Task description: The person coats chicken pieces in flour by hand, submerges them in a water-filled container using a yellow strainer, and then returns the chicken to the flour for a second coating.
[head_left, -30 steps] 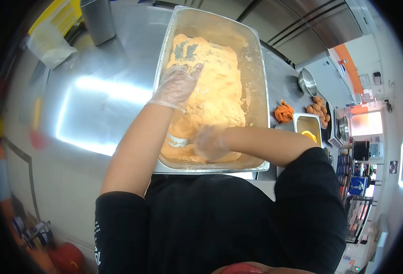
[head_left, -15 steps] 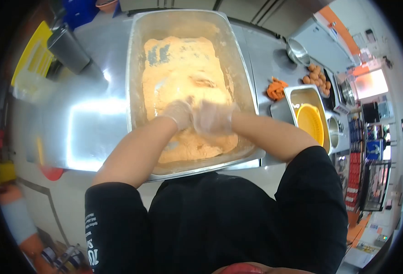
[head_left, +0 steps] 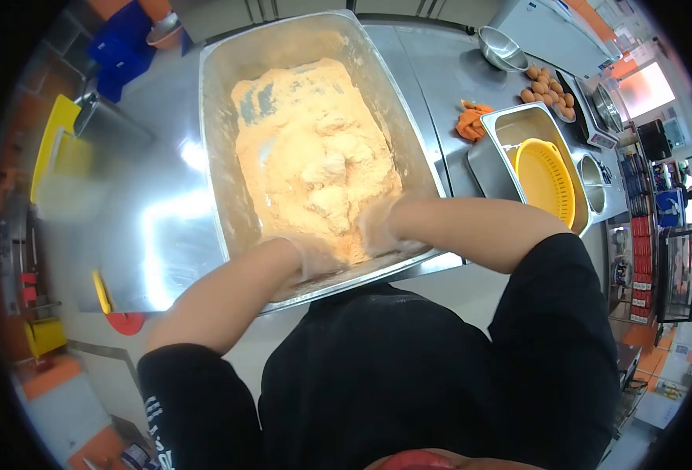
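The lumpy mix (head_left: 326,172) is spread lengthwise in the long metal pan (head_left: 283,39), its big lumps seen just past the left hand (head_left: 311,255) and the nearer right hand (head_left: 378,225), but how wide each blurred grip is cannot be told.

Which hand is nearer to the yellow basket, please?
The right. The right hand is in the large metal pan, on the side toward the yellow basket. The left hand is in the pan too, but farther from the basket, beyond the right hand.
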{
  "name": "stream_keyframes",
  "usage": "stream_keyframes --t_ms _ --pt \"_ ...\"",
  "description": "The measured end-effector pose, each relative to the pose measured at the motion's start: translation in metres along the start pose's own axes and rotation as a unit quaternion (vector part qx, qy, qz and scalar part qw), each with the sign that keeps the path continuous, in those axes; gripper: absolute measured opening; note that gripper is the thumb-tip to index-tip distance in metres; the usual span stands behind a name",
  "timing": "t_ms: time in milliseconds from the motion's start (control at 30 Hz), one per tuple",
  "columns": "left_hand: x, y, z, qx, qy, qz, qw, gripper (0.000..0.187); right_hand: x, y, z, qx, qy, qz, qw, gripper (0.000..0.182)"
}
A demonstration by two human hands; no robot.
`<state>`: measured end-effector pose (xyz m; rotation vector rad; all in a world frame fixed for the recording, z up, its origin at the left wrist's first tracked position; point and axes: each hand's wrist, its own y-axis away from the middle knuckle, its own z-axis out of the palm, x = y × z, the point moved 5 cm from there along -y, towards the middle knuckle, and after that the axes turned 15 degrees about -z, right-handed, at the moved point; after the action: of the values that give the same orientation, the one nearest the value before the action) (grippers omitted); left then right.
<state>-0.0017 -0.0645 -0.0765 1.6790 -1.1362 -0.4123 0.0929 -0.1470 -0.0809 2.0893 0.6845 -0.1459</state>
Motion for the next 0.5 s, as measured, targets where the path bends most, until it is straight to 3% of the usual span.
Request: stream_keyframes --t_ms 67,100,167,267,333,400,500 --pt "0.013 -0.011 -0.006 0.009 -0.012 -0.001 1.0 0.047 -0.011 -0.022 -0.001 -0.042 0.142 -0.163 0.975 0.027" --pt "0.012 -0.023 -0.004 0.041 -0.01 0.013 0.999 0.044 -0.004 -0.016 -0.014 0.036 0.019 -0.07 0.997 0.027" --pt "0.01 -0.027 -0.018 0.108 0.002 0.001 0.994 0.04 0.007 0.007 -0.036 0.193 -0.232 0.11 0.947 0.025" --pt "-0.002 -0.021 -0.047 0.235 0.003 -0.075 0.969 0.037 0.043 0.037 -0.057 0.373 -0.278 0.186 0.865 0.026" --pt "-0.015 -0.022 -0.07 0.347 -0.043 -0.12 0.929 0.037 0.055 0.067 -0.082 0.399 -0.196 0.229 0.866 0.03" --pt "-0.009 -0.027 -0.083 0.338 -0.091 -0.139 0.926 0.038 0.071 0.079 -0.088 0.382 -0.161 0.258 0.873 0.035" --pt "-0.002 -0.071 -0.091 0.319 -0.195 -0.085 0.924 0.039 0.107 0.053 -0.067 0.357 -0.193 0.304 0.862 0.04"
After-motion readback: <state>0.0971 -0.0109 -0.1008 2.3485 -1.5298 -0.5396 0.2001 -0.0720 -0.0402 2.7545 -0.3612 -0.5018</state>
